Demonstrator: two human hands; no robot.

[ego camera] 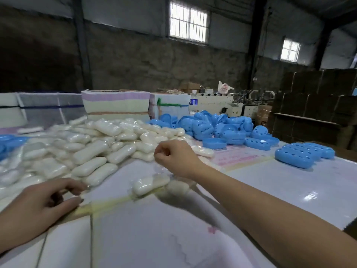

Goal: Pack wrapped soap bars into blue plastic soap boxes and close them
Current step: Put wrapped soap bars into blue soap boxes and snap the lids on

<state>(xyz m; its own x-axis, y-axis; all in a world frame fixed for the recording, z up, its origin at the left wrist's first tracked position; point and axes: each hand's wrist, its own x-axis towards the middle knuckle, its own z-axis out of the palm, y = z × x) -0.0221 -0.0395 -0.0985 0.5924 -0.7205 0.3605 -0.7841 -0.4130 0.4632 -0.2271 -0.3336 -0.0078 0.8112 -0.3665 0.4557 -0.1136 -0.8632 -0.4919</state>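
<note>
My right hand (174, 157) is raised over the middle of the worktop (289, 190), fingers curled in, thumb and forefinger pinched on the clear wrapper edge of a wrapped soap bar (149, 183). The bar hangs below the hand, tilted, its image blurred; whether its lower end touches the worktop I cannot tell. My left hand (44, 202) rests on the worktop near the left front edge, fingers loosely bent, holding nothing; fingertips lie just beside the nearest bars of the soap pile (87, 144). That pile, white bars in clear film, covers the left half of the worktop from the left edge toward the back centre. Loose blue box halves (218, 126) are heaped at the back right of the worktop, touching the right flank of the soap pile. One open oval tray (215, 143) sits in front of that heap, hollow side up. Closed blue boxes (301, 154) with perforated lids lie near the right edge, well apart from my right hand. More blue pieces (9, 142) sit at the left edge, partly behind soap. A water bottle (193, 101) stands upright beyond the blue heap. Stacked cartons (316, 105) stand off the worktop to the right.
</note>
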